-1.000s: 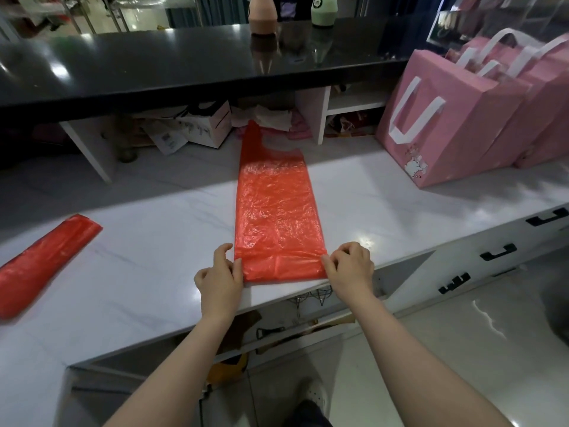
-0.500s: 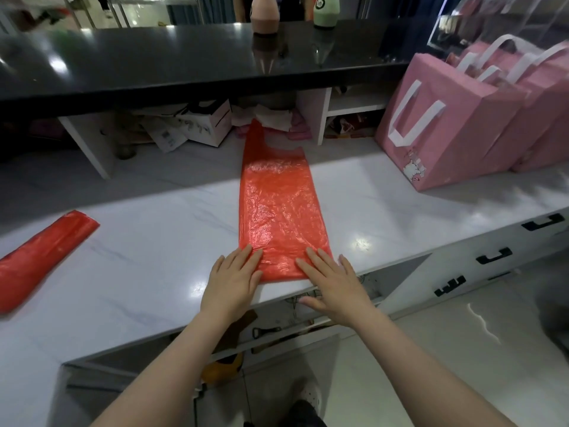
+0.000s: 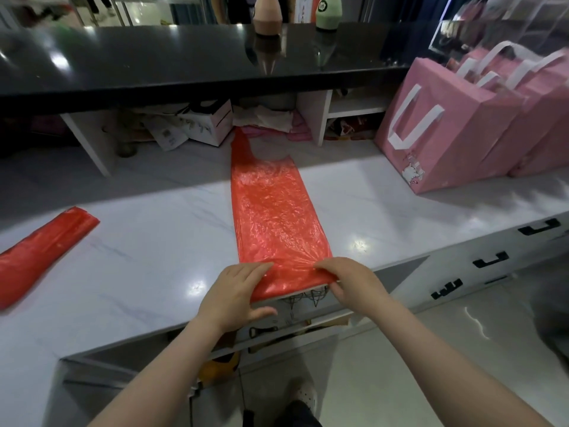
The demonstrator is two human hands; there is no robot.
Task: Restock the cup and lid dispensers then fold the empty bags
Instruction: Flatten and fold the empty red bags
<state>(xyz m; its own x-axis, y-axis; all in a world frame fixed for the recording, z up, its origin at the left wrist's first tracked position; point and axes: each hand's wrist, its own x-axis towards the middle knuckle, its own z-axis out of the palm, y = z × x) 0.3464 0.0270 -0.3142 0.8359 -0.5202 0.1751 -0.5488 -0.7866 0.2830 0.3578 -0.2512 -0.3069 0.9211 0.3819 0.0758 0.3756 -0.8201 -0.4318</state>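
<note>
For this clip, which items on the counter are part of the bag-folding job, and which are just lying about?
Part of the job:
- flat red bag, near end pinched by the left hand and right hand
- folded red bag, far left on the white counter

Lying about:
- pink gift bags
- two bottles on the black ledge
- white box and papers underneath

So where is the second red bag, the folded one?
In the head view, the folded red bag lies at far left on the white counter, apart from both hands.

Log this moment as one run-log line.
step: fold bag | left hand: grips red bag near edge | right hand: grips same edge | counter
</note>
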